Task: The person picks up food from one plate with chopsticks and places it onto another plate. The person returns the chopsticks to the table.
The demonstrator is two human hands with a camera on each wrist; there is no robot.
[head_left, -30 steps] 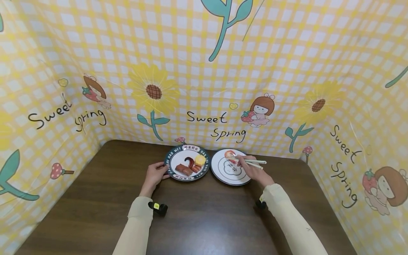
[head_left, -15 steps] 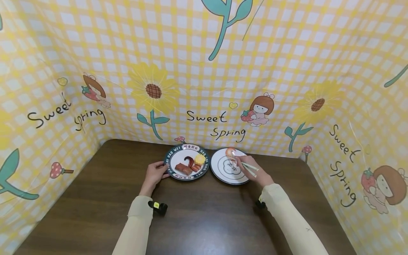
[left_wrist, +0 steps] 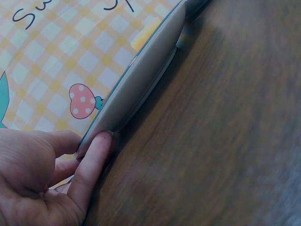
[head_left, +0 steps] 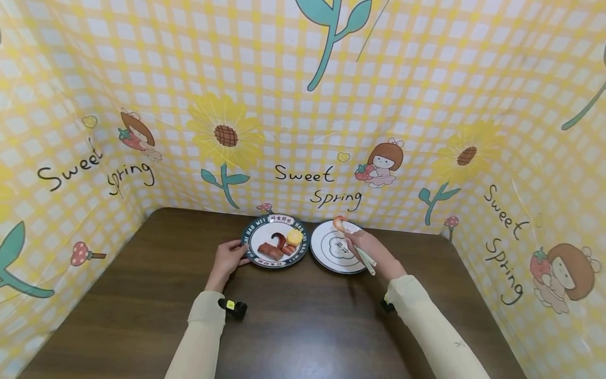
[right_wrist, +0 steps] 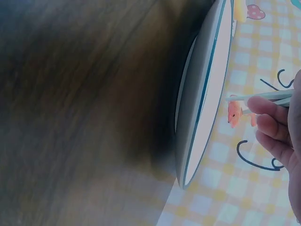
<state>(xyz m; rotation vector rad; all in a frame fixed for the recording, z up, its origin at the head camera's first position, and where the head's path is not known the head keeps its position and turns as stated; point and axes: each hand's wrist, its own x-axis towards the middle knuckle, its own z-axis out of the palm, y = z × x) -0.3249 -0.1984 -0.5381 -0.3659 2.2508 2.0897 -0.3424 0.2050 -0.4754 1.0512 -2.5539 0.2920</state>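
Note:
My left hand (head_left: 228, 259) pinches the rim of a green-bordered plate (head_left: 250, 231), with a finger under its edge in the left wrist view. On that plate lie a brown meat slab (head_left: 270, 251), a dark curled piece (head_left: 278, 239), a yellow lump (head_left: 294, 237) and small reddish bits (head_left: 286, 249). My right hand (head_left: 373, 249) holds pale chopsticks (head_left: 369, 263). Their tips grip an orange-and-white shrimp (head_left: 339, 223) above the far side of a white plate (head_left: 324, 258). In the right wrist view, the shrimp (right_wrist: 233, 111) hangs apart from the plate's face.
Both plates stand side by side near the back edge of a dark wooden table (head_left: 293, 316). A yellow checked cloth (head_left: 303, 126) with printed flowers and lettering rises behind the table and along both sides.
The shrimp has risen off the white plate in the chopsticks, toward the back. The chopsticks' rear ends have swung down toward me. My left hand stays on its plate.

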